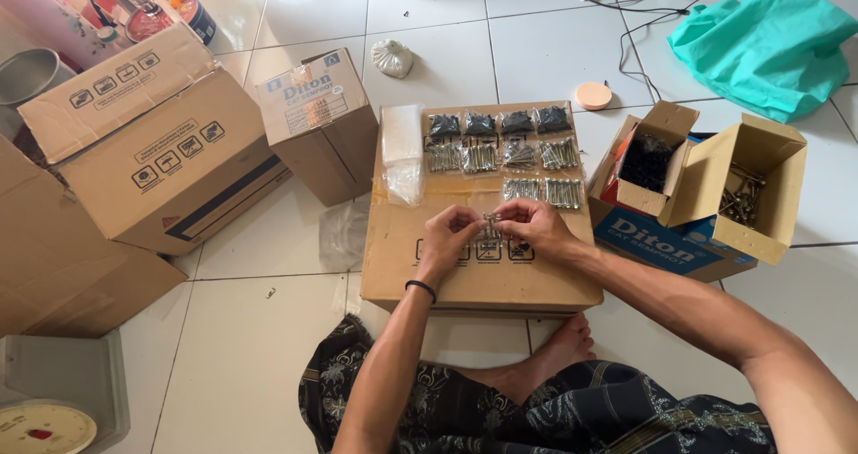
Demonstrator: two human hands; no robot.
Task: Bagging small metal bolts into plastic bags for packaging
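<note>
left hand (447, 236): pinches one end of a small clear bag of screws (491, 227)
right hand (534, 228): pinches the other end
flat cardboard box (483, 280): under both hands, carrying rows of filled packets (500, 150)
open box of screws (746, 190): on the floor, right

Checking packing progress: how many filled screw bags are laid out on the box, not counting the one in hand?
10. Four dark-screw bags along the far edge, four silver-screw bags in the next row, two silver-screw bags nearer at right. Edges are blurry, so the count may be off.
</note>
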